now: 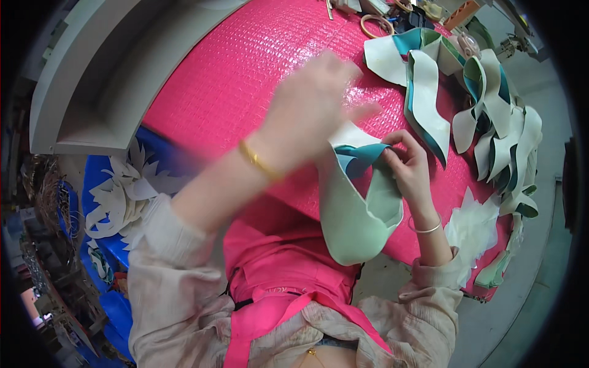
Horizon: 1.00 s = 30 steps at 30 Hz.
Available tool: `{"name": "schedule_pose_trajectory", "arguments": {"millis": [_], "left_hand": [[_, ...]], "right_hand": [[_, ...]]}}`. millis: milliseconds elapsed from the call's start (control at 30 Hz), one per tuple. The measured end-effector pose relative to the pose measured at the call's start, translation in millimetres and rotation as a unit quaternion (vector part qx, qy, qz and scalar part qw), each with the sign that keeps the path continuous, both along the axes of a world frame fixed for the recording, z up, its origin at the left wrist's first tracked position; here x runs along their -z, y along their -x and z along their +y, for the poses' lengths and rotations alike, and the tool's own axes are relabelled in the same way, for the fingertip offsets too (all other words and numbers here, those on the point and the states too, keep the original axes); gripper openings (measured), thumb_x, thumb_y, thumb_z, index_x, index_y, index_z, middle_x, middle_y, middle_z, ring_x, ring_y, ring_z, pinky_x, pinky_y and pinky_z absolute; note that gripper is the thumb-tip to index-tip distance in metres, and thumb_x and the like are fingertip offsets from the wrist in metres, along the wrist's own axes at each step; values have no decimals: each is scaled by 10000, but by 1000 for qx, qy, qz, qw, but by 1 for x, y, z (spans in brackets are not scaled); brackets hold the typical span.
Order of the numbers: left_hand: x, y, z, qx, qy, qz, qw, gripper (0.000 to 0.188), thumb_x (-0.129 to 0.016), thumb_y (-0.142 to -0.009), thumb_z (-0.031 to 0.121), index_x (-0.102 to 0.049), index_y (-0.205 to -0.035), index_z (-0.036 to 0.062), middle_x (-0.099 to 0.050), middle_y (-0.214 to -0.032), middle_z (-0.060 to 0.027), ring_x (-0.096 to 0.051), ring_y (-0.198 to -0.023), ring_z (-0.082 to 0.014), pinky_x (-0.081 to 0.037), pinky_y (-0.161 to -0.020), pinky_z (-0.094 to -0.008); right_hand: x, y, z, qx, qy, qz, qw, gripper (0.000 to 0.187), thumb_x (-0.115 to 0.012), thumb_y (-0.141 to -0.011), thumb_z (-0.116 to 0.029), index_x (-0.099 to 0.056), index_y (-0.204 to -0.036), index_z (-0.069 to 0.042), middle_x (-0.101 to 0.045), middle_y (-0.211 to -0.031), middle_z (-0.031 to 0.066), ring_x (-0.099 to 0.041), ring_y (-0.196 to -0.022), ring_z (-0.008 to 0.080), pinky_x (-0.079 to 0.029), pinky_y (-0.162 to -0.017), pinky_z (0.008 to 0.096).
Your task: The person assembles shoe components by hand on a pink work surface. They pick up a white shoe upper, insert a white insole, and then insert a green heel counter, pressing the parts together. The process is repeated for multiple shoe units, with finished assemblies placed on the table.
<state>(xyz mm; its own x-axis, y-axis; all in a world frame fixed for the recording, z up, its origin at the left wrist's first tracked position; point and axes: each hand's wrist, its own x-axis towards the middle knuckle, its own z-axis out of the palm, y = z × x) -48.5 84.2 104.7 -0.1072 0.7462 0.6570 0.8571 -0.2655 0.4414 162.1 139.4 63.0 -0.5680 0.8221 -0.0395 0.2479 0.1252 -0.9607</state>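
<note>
A pale green shoe upper (pixel 350 224) with a teal lining hangs over the near edge of the pink table. My right hand (pixel 410 165) pinches its top edge, thumb and fingers closed on the teal and green layers. Above the upper, and farther from me, my left hand (pixel 316 98) is smeared by motion. Its fingers are too blurred to show whether they hold anything. A white part of the upper shows just below that hand.
More white and teal shoe uppers (pixel 429 98) are heaped along the table's right side. Thin white sheets (pixel 472 224) lie at the right edge. To the left, white cut pieces (pixel 119 202) sit on blue plastic (pixel 113 245), below a grey shelf (pixel 98 132). A tape ring (pixel 377 26) lies far back.
</note>
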Motion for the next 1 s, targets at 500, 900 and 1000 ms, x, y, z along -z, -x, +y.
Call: {"name": "schedule_pose_trajectory", "arguments": {"millis": [500,900,1000], "left_hand": [[83,-24,-113,87,181,-15,980,251,-555,-544,-32,-547,-780,55,-512,-657,-79,-535,-705,-259,-413,-678,-352],[92,-18,-78,-52,206,-395,894,242,-703,-694,71,-548,-873,22,-567,-749,-76,-556,-717,-208,-432,-725,-303],[58,-18,-111,1,3,-31,1000,308,-716,-679,162,-563,-916,40,-570,-828,-100,-554,-737,-293,-456,-735,-374]], "right_hand": [[21,-53,-54,-74,-227,-262,935,234,-556,-696,89,-593,-907,-5,-609,-799,124,-604,-730,150,-475,-675,245],[45,-15,-3,-55,18,-76,995,224,-637,-743,-38,-624,-962,7,-648,-859,72,-606,-813,131,-479,-727,276],[16,10,2,-79,-70,-48,993,272,-673,-700,-54,-619,-965,-18,-638,-877,89,-606,-834,155,-474,-750,291]]}}
